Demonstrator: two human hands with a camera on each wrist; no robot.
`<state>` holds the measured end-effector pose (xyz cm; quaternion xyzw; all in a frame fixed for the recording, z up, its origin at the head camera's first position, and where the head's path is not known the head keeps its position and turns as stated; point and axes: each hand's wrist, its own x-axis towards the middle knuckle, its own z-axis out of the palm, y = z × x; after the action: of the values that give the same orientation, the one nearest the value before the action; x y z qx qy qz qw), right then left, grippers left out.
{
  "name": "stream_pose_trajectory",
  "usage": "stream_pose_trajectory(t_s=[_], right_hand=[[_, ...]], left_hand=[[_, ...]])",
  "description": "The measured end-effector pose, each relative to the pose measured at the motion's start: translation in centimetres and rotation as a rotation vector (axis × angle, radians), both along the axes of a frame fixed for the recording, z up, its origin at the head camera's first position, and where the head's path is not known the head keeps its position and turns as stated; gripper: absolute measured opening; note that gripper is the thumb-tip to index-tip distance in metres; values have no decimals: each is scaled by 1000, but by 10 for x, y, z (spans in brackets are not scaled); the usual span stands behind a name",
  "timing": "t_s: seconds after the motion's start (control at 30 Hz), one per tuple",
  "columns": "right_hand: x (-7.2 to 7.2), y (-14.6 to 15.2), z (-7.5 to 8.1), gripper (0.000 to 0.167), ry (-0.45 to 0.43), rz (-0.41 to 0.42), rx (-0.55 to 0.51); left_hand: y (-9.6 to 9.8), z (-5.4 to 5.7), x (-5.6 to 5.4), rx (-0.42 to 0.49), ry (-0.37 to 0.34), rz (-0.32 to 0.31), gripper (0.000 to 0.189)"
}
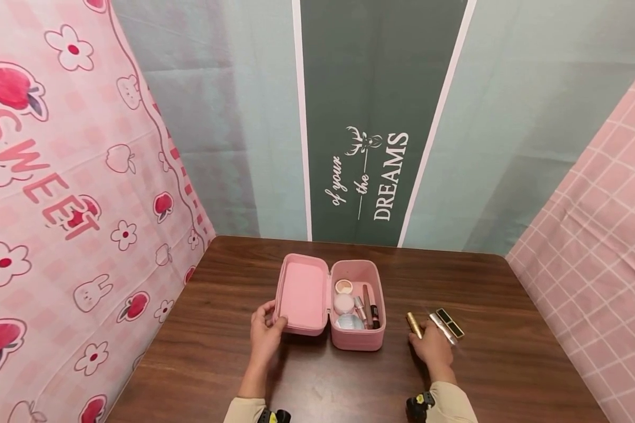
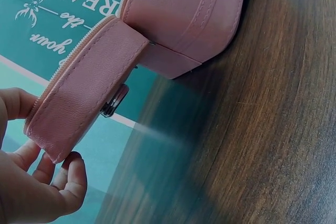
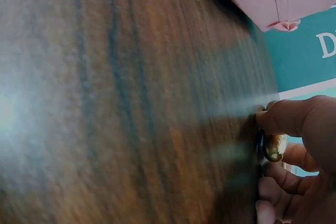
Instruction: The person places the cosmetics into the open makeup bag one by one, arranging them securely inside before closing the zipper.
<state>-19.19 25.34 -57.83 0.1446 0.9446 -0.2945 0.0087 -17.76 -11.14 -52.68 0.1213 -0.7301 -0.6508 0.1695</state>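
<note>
A pink makeup case (image 1: 357, 340) stands on the table with its lid (image 1: 303, 294) swung out to the left. My left hand (image 1: 266, 333) grips the lid's outer near corner; in the left wrist view, the thumb and fingers bend around the lid's end (image 2: 79, 90). To the right of the case, my right hand (image 1: 435, 348) pinches a gold lipstick-like tube (image 1: 414, 323) at the tabletop. The right wrist view shows thumb and finger on either side of the gold tube (image 3: 275, 148). Just beyond the fingers lie a silver tube (image 1: 443, 329) and a black gold-edged case (image 1: 450, 322).
Inside the makeup case are a round compact (image 1: 344, 286), a pale pink jar (image 1: 343, 303), a bluish round item (image 1: 350, 321) and several slim tubes. The brown wooden table (image 1: 481, 294) ends at hanging cloths behind and on both sides.
</note>
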Motion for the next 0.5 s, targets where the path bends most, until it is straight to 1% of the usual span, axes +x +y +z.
stream_pose_trajectory(t_s=[0.27,0.5], right_hand=[[0,1,1,42,-15,18,-5],[3,1,2,28,31,-9,-59]], left_hand=[[1,-1,0,-5,-9,2,41],[1,0,0,0,-9,2,41]])
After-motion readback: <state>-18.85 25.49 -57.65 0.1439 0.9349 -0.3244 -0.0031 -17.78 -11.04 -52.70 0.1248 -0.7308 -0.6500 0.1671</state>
